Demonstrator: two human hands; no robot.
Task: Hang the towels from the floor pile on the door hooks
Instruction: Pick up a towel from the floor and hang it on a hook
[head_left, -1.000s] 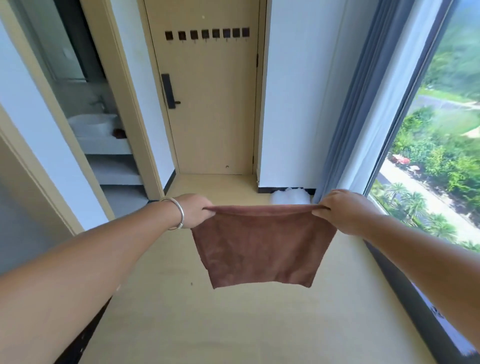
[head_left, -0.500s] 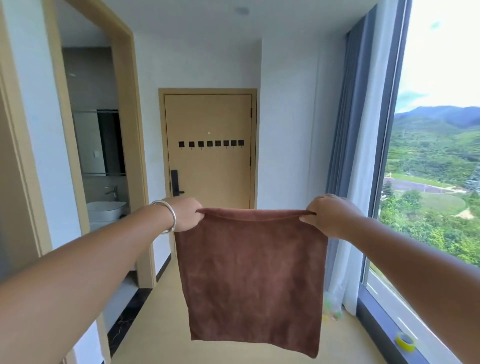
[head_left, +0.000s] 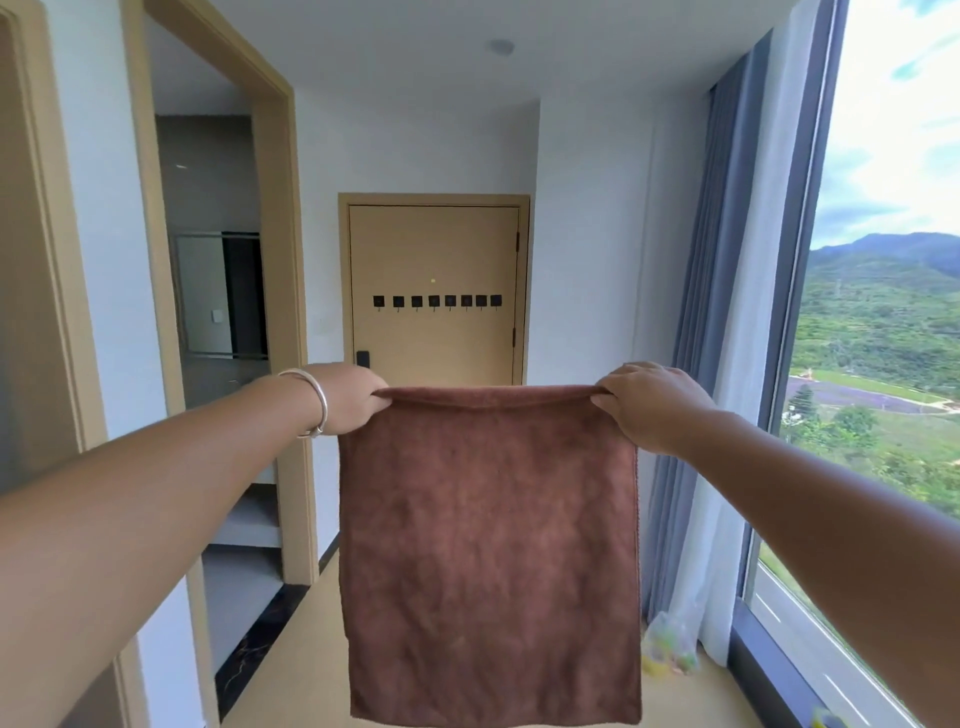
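Hanging between both hands (head_left: 657, 405), brown towel (head_left: 491, 551) pinched at top corners

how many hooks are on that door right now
8. The hooks sit in one level row across the middle of the door, above the towel's top edge, all bare. None looks hidden.

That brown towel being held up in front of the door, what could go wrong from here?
The brown towel hangs wide, pinched only at its top corners by the left hand and right hand; a slip at either corner would likely drop that side. It also hides the floor ahead, so a stumble seems possible. The door hooks look small and are still far off, so the cloth might miss or slide off.
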